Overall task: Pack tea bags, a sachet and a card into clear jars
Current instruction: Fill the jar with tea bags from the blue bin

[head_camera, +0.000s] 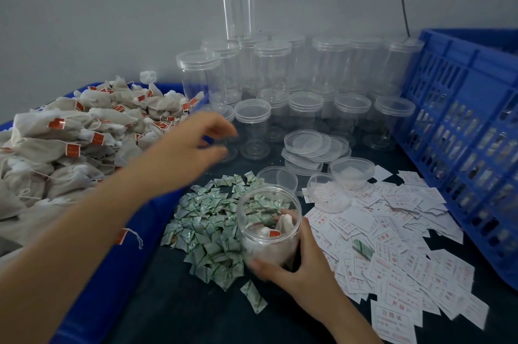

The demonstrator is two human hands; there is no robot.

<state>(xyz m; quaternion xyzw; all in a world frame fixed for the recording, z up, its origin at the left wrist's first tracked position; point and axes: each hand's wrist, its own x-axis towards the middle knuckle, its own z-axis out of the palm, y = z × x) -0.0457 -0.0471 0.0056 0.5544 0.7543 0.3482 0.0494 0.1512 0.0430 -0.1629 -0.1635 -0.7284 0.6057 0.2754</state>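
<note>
While left grip (193, 144) hovers, right grip (297, 263) wraps jar (263, 240)

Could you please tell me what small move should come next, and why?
Probably the left hand should pinch one from the green sachet pile: the right hand grips the open jar, tea bags already lie inside, and the left hand looks empty.

Beige tea bags (70, 130) bore red tags; sachets (210, 228) were green-printed white; cards (392, 231) white with red print; crate (462, 133) blue.
</note>
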